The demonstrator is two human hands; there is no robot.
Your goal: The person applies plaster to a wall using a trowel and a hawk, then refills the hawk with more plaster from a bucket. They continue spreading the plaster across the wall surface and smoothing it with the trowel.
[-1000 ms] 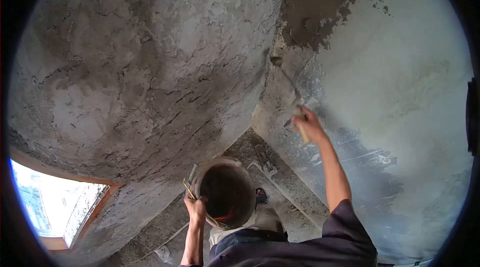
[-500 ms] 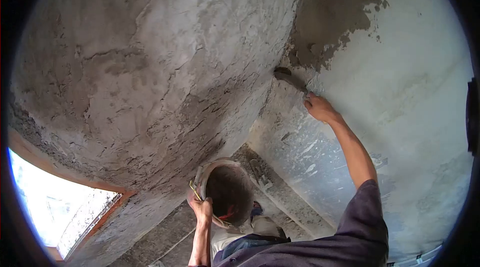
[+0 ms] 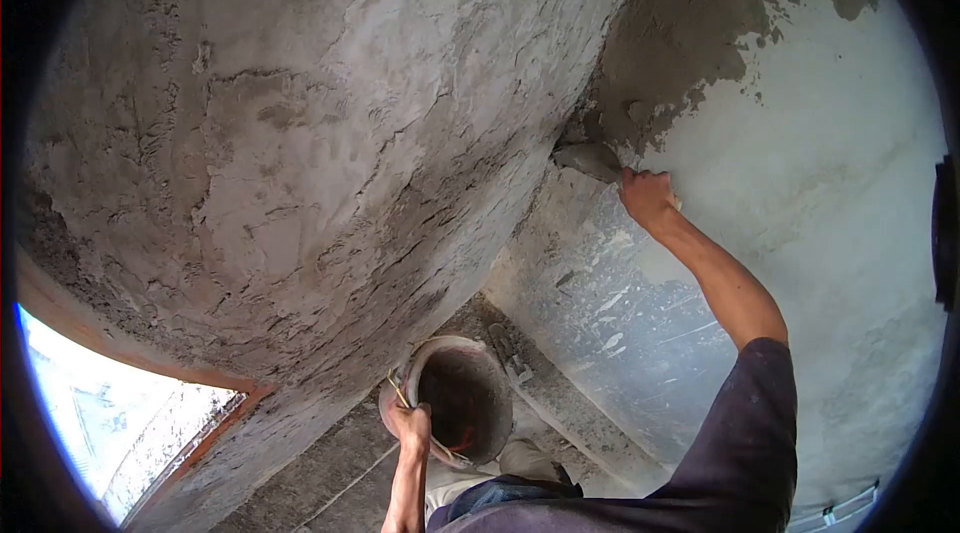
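My right hand [image 3: 650, 197] is closed round the handle of a trowel [image 3: 590, 161], whose blade lies against the wall by the inside corner. Dark wet mortar [image 3: 690, 23] covers the upper part of the pale right wall [image 3: 820, 133], just above the blade. Down low, my left hand [image 3: 410, 425] grips a bucket [image 3: 508, 411] at its rim, near the wire handle [image 3: 397, 388]. The bucket is tilted so its dark, mortar-stained inside shows, with something reddish at the bottom.
A rough plastered wall [image 3: 300, 153] fills the left side and meets the right wall in a corner. Bright light comes through an opening [image 3: 130, 433] at lower left, edged in orange-brown. Below lies a dusty concrete ledge [image 3: 570, 403].
The trowel has turned so more of its blade faces me, still near the corner. My right hand has shifted slightly right, and the bucket has moved a little lower.
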